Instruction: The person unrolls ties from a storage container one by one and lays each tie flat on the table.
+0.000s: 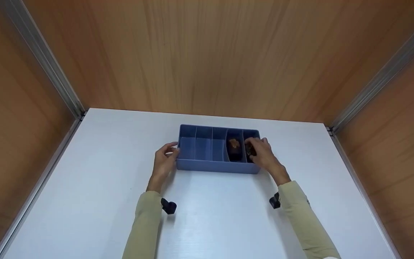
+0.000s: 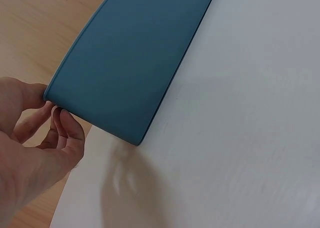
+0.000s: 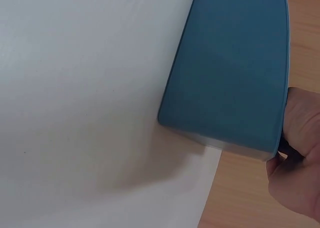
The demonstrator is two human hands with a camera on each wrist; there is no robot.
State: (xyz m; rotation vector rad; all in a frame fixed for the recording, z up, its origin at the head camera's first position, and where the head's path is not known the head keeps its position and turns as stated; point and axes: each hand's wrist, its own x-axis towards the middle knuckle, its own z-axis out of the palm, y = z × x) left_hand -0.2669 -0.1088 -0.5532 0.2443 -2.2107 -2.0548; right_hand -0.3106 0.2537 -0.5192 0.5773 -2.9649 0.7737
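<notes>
left hand (image 1: 164, 158) is pinching the left end of the blue divider tray (image 1: 207, 166) mid-table while the right hand (image 1: 262, 153) curls round a dark item (image 1: 251, 150) in the far-right slot, so i'd say keep that tray braced and lift straight up.

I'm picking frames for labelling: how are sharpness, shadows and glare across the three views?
Head view: soft, even light, dark items in the blue tray hard to make out. Left wrist view: left hand near and soft, faint shadow on the white table. Right wrist view: sharp, broad shadow beneath the tray, no glare.
</notes>
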